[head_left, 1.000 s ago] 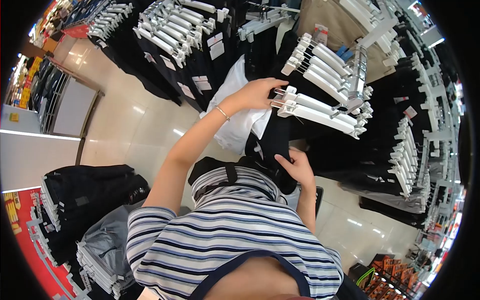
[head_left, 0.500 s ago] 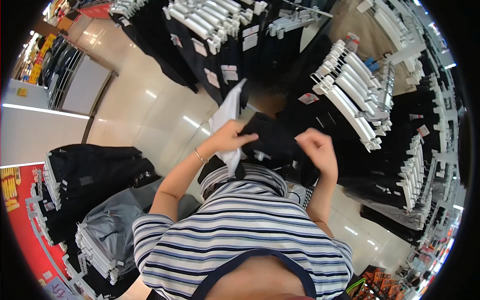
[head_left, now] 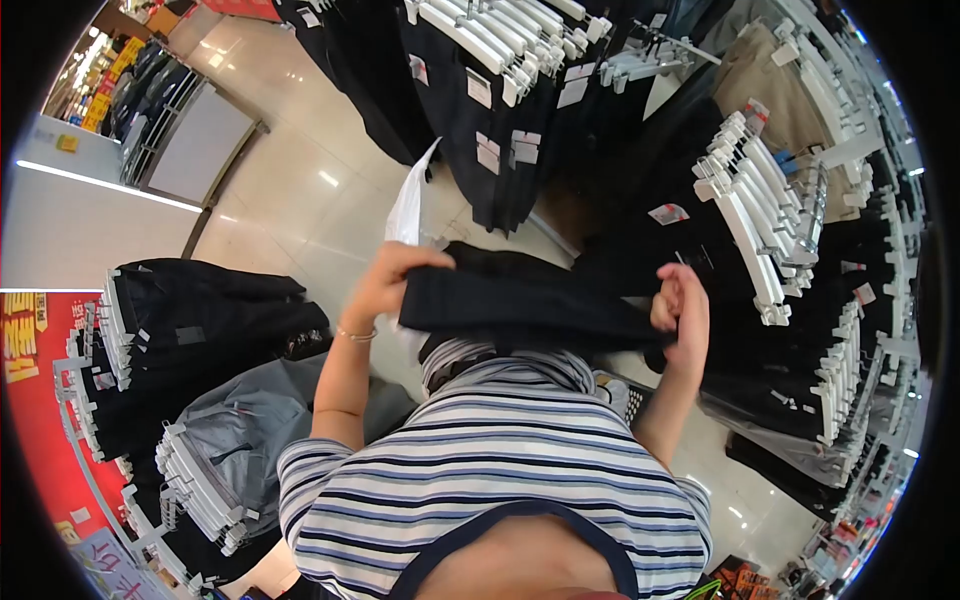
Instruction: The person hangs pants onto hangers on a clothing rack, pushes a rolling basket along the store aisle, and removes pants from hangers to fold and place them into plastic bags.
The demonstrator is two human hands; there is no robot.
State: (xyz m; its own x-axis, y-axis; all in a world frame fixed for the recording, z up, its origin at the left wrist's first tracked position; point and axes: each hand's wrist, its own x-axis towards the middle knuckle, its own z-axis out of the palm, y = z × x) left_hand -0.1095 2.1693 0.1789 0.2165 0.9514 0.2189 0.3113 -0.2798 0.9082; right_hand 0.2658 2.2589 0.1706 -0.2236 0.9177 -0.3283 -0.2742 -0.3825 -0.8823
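A black garment point(head_left: 530, 305) is stretched sideways in front of my waist, between my two hands. Its left end is gripped by my left hand point(head_left: 388, 285), which wears a bracelet on the wrist. At the other end my right hand point(head_left: 682, 310) is curled round the fabric. Beside my left hand a white cloth or bag point(head_left: 409, 208) hangs, its lower part mostly hidden by the hand and the black garment.
Black trousers point(head_left: 490, 160) on white hangers hang ahead. White hangers point(head_left: 755, 215) on a chrome rail stand at the right. More black garments point(head_left: 210, 305) and a grey garment point(head_left: 235, 430) hang at the left, near a red sign point(head_left: 50, 400).
My left hand has let go of the hanger clips and moved back to the garment. The black garment has come away from the hangers and is now spread between both hands.
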